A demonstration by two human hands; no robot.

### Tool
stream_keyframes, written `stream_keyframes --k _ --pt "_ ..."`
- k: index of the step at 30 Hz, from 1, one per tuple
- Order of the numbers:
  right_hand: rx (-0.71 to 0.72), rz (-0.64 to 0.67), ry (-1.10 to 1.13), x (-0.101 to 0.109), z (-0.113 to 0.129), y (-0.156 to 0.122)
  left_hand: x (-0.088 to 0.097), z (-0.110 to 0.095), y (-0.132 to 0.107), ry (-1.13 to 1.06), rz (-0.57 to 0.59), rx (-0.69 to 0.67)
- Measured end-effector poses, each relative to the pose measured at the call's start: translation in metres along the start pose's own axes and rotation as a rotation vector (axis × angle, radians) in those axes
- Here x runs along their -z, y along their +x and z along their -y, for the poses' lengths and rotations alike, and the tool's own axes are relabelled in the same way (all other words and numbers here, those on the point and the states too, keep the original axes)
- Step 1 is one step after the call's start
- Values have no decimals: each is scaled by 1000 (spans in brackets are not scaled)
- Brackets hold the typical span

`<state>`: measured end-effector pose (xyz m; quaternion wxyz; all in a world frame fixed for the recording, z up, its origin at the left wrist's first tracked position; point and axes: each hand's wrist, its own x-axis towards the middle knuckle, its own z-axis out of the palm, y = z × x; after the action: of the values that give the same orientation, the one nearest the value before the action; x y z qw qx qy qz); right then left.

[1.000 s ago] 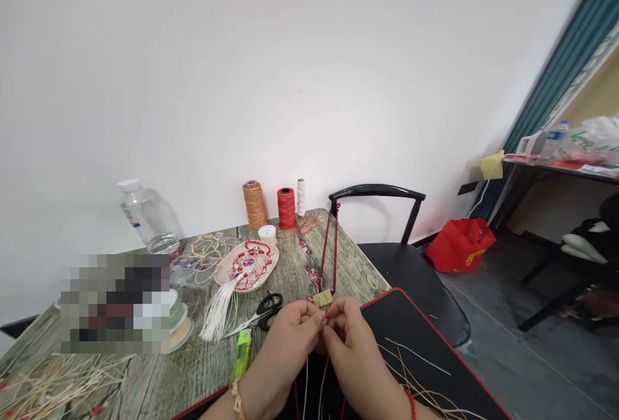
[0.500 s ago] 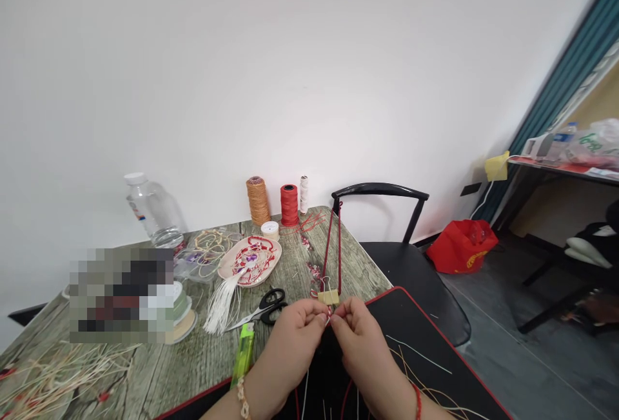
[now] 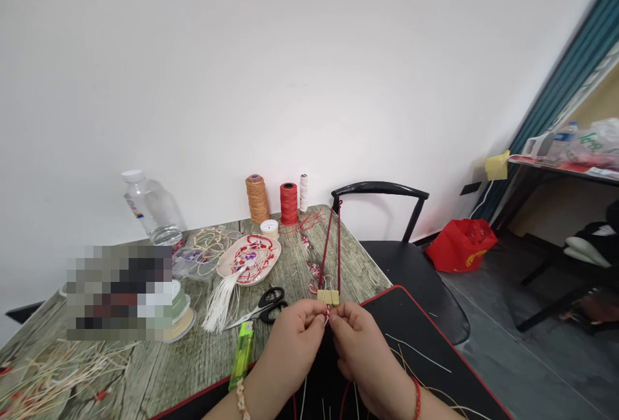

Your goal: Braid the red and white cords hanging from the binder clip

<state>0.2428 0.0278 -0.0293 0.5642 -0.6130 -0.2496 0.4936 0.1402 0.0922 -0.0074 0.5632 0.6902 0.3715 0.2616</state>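
A short red and white braided cord hangs from a gold binder clip. Dark red cord runs from the clip up to the chair back. My left hand pinches the braid from the left, thumb against forefinger. From the right, my right hand pinches it too, and both sets of fingertips nearly meet just below the clip. The exact strands between the fingers are partly hidden. Loose white and red strands trail below my hands over the black mat.
Black-handled scissors and a green lighter lie left of my hands. Behind them sit a pink plate with braided cords and a white tassel. Thread spools and a bottle stand along the wall; a black chair is at right.
Both hands stay at the braid below the clip, with only slight finger movement. The whole view has shifted a little.
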Motion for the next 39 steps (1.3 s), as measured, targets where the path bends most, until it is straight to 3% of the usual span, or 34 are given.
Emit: stream_keyframes --k 4,13,20,24,28,35,39 --pt "-132 76 115 -2 9 -7 -2 5 -2 21 22 -41" --pt "-104 98 194 1 9 -6 -1 8 -6 167 76 -117" --pt "-101 113 211 2 9 -4 12 -11 -12 548 40 -135" --pt "-79 143 280 4 12 -6 19 -23 -12 676 94 -138" --pt "-78 151 309 5 12 -7 20 -23 -9 604 120 -94" --pt "-93 119 273 5 10 -6 7 -3 -1 285 149 -2" --pt "-95 67 177 5 12 -4 16 -5 3 222 215 -28"
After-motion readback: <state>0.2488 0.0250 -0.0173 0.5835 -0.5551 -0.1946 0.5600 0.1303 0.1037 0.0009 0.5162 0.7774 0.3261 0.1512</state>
